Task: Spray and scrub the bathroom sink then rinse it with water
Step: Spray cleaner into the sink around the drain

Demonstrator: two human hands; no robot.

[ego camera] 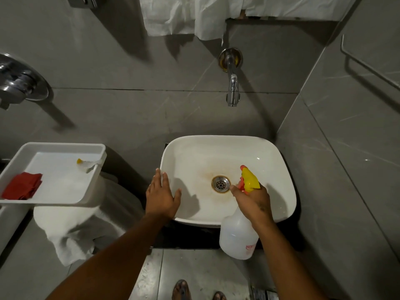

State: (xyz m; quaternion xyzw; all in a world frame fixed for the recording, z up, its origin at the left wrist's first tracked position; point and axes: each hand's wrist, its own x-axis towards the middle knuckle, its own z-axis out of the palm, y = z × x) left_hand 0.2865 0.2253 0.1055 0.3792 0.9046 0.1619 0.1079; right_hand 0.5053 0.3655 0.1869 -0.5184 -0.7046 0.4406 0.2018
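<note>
A white rectangular sink (216, 146) sits against the grey wall, with brown staining around its metal drain (220, 184). My right hand (254, 202) grips a translucent spray bottle (238, 237) by the neck; its yellow and orange nozzle head (250, 177) points over the basin near the drain, a finger on the trigger. My left hand (161, 192) rests flat, fingers spread, on the sink's left rim. A chrome wall tap (232, 87) hangs above the basin, with no water running.
A white tray (91, 191) at the left holds a folded red cloth (22, 186) and a small brush with a yellow tip (86, 163). White towel (71, 234) lies under it. White cloth (184, 16) hangs above the tap. My sandalled feet (194, 291) stand below.
</note>
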